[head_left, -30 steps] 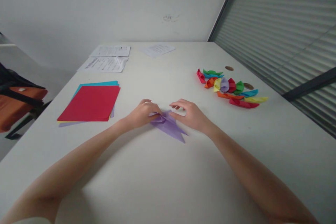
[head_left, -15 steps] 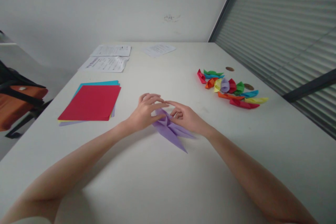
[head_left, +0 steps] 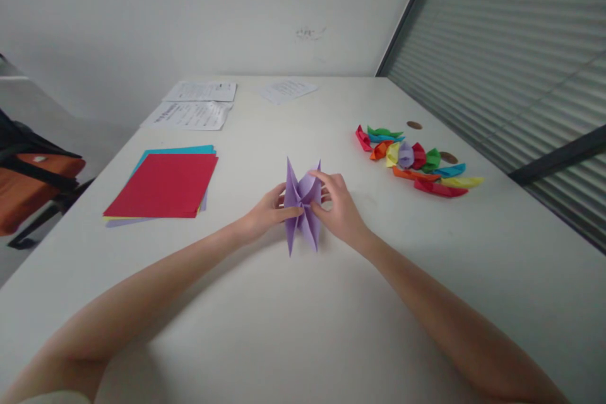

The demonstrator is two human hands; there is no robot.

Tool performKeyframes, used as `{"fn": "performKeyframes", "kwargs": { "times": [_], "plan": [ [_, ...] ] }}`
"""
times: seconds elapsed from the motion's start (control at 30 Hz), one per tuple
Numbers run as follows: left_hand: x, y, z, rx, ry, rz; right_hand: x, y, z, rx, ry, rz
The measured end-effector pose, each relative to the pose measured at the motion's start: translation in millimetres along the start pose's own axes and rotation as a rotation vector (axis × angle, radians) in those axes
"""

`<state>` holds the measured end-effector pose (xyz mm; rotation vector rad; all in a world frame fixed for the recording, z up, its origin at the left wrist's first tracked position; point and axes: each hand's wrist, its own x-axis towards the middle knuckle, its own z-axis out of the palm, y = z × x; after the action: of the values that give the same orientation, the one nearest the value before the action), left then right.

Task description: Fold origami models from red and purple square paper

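Note:
Between my two hands is a folded sheet of purple origami paper (head_left: 310, 227), its four long points spread toward and away from me. My left hand (head_left: 266, 211) grips its left side, thumb laid across near the centre and fingers behind. On the right side, my right hand (head_left: 338, 205) pinches the paper, with the index finger at an upper flap and the thumb near the middle. Some fingertips of both hands are hidden behind the folds.
A stack of coloured paper squares (head_left: 163, 186), red on top, lies to the left. Several small folded paper boats (head_left: 406, 154) are grouped at the right. Printed sheets (head_left: 189, 115) lie at the back of the white table (head_left: 293, 328). Blinds (head_left: 521, 44) border the right side.
The purple paper has turned from slanting to pointing straight toward and away from me, and its flaps stand more apart. Both hands have moved apart to its sides.

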<state>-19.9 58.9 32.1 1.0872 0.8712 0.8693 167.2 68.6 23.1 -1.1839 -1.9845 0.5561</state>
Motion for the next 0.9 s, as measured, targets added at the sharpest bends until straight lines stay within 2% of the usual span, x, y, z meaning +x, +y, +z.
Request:
{"fn": "performKeyframes", "kwargs": {
  "times": [0.1, 0.2, 0.33, 0.57, 0.7, 0.9],
  "plan": [
    [1, -1, -4.2, 0.024, -0.020, 0.000, 0, -2, -9, -0.361, 0.034, -0.135],
    [1, 0, -7.4, 0.069, -0.042, -0.036, 1, -6, -19, -0.513, -0.034, -0.213],
    [1, 1, -7.7, 0.107, -0.068, -0.058, 4, -8, -27, -0.390, -0.140, -0.188],
    [-1, 5, -4.2, 0.098, -0.212, -0.020, 6, -11, -31, -0.333, -0.186, -0.122],
    [-2, 5, -3.1, 0.086, -0.216, 0.009, 4, -15, -29, -0.315, -0.215, -0.076],
    [-3, 1, 2.4, 0.103, -0.172, 0.048, 2, -17, -24, -0.340, -0.174, -0.066]
  ]
}}
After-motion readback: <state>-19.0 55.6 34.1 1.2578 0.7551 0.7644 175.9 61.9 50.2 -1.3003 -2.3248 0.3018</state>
